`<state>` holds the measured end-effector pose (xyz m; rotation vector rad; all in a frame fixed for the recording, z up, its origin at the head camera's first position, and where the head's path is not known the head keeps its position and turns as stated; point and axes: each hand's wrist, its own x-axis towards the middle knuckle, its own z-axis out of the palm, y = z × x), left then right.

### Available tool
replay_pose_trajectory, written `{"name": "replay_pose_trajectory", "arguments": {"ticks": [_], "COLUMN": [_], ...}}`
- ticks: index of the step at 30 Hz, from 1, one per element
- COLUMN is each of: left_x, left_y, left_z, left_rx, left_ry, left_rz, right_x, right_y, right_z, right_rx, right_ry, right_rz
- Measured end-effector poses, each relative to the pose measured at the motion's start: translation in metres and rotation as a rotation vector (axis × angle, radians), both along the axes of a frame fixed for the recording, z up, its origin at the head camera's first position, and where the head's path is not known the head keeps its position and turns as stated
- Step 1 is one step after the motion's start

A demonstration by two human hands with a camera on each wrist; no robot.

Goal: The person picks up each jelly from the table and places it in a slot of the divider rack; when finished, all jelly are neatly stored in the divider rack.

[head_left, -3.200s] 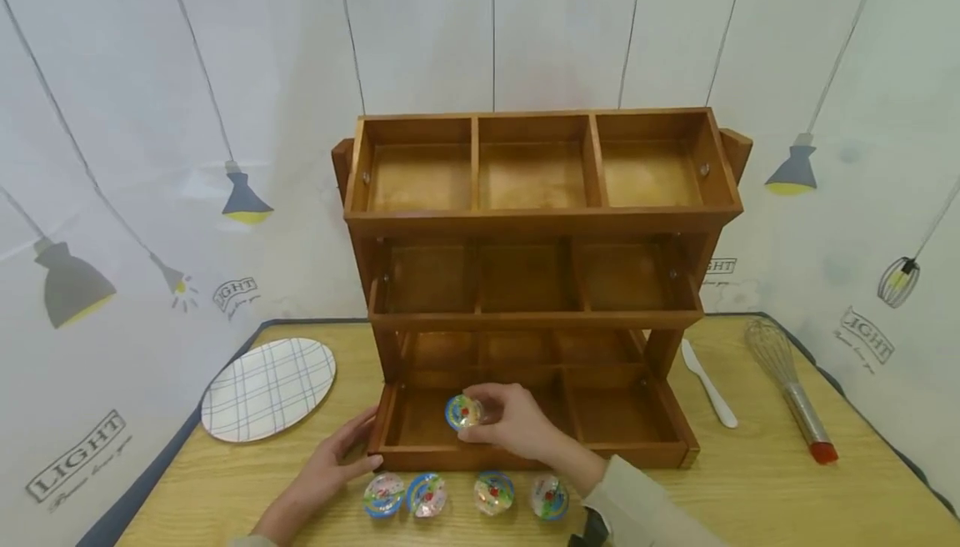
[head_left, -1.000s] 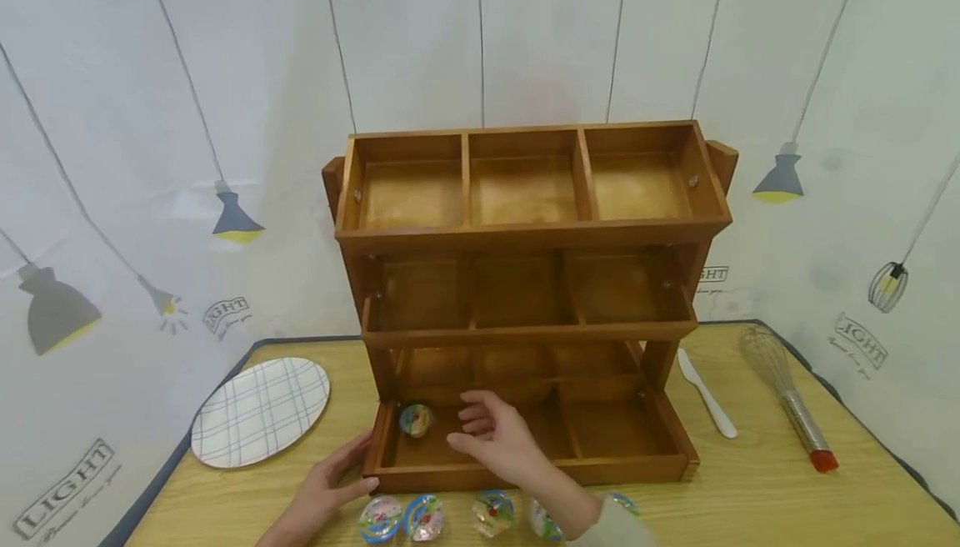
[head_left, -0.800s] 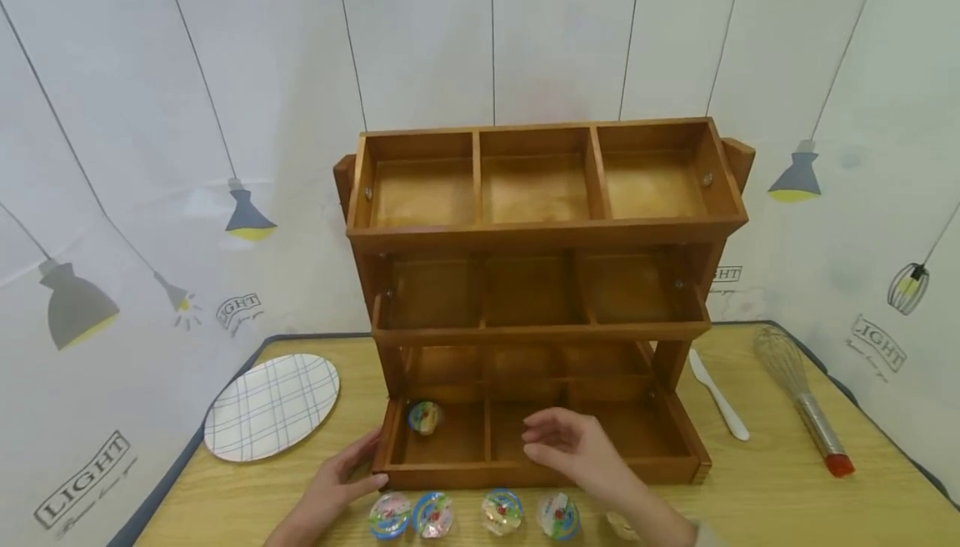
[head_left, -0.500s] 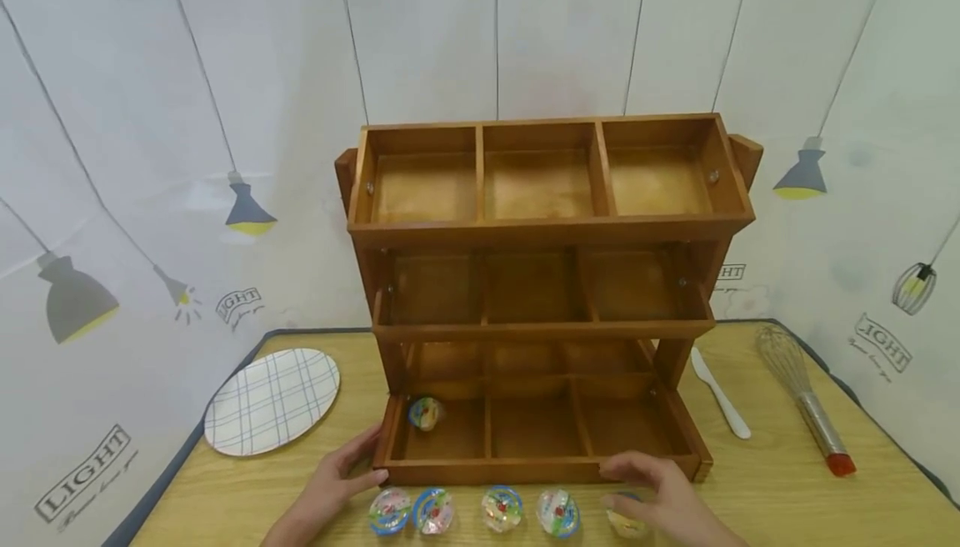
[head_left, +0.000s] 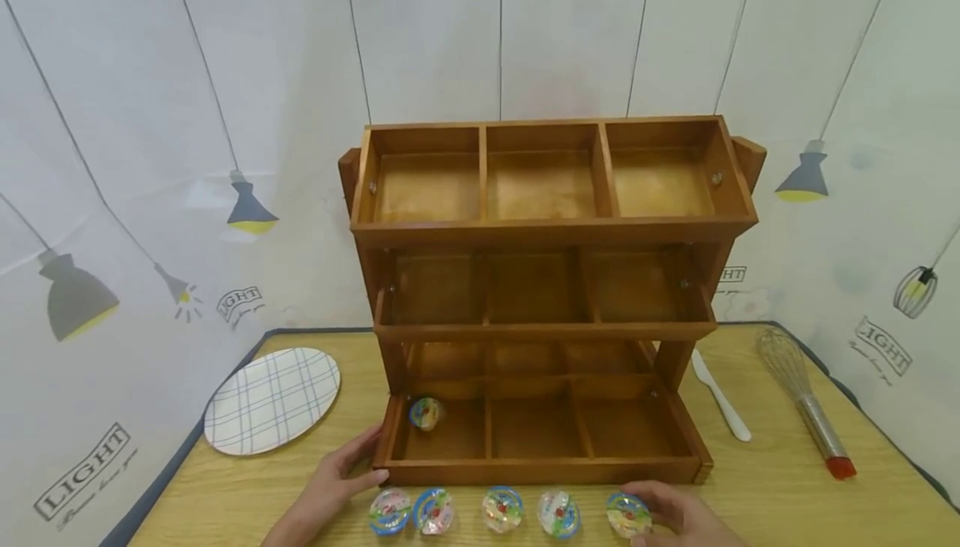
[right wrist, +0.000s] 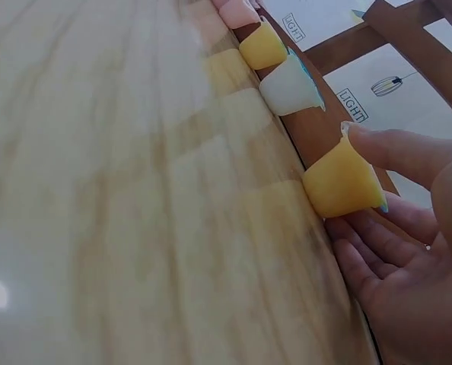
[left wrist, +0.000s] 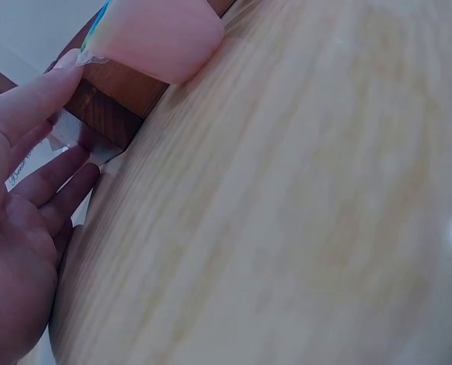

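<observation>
My right hand [head_left: 678, 516] is at the table's front, thumb and fingers on either side of a yellow jelly cup [right wrist: 344, 182]. In the right wrist view the thumb touches its lid edge, and the cup is at the table surface. More jelly cups stand in a row to its left: a white one [head_left: 558, 514], a yellow one [head_left: 502, 509] and two pink ones [head_left: 434, 511]. Another jelly cup [head_left: 425, 414] lies in the bottom tier's left compartment of the wooden rack [head_left: 536, 472]. My left hand [head_left: 330, 484] rests with extended fingers against the rack's lower left corner.
The rack has three tiers of three compartments each. A checked oval plate [head_left: 272, 401] lies on the left of the table. To the right are a white knife [head_left: 722, 397] and a whisk [head_left: 806, 405] with a red end. A printed backdrop stands behind.
My right hand put a jelly cup into the bottom left compartment and let it go. It then moved right and down to the rightmost cup. My left hand stayed at the rack's corner.
</observation>
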<state>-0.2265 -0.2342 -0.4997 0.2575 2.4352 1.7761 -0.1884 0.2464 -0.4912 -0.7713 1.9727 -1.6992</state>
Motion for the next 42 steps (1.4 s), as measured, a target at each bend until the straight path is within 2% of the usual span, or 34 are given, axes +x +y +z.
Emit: {"name": "replay_pose_trajectory", "arguments": {"ticks": [4,11,17,25,32,34,38,42], "left_x": [-0.001,0.0,0.0,0.0,-0.001,-0.001,-0.001,0.0], "left_y": [0.001,0.0,0.0,0.002,0.003,0.003,0.003,0.003], "left_z": [0.0,0.003,0.001,0.001,0.001,0.001,0.001,0.0], "left_rx": [0.003,-0.002,0.009,-0.004,-0.008,-0.007,-0.002,0.006], "left_ry": [-0.003,0.008,-0.005,-0.023,-0.009,-0.01,-0.017,-0.016], "left_rz": [-0.005,0.011,0.032,0.025,0.021,0.016,0.012,0.013], "right_x": [0.002,0.005,0.005,0.008,0.011,0.012,0.012,0.006], "right_y": [0.0,-0.004,-0.005,-0.007,-0.011,-0.013,-0.023,-0.043], "right_z": [-0.003,-0.008,-0.01,-0.009,-0.004,0.001,0.018,0.039], "right_rx": [0.042,0.146,0.132,0.164,0.177,0.148,0.088,0.001], "right_ry": [0.008,-0.043,-0.021,-0.022,-0.073,-0.093,-0.032,0.133], "right_rz": [-0.05,-0.155,-0.162,-0.23,-0.311,-0.319,-0.274,-0.173]}}
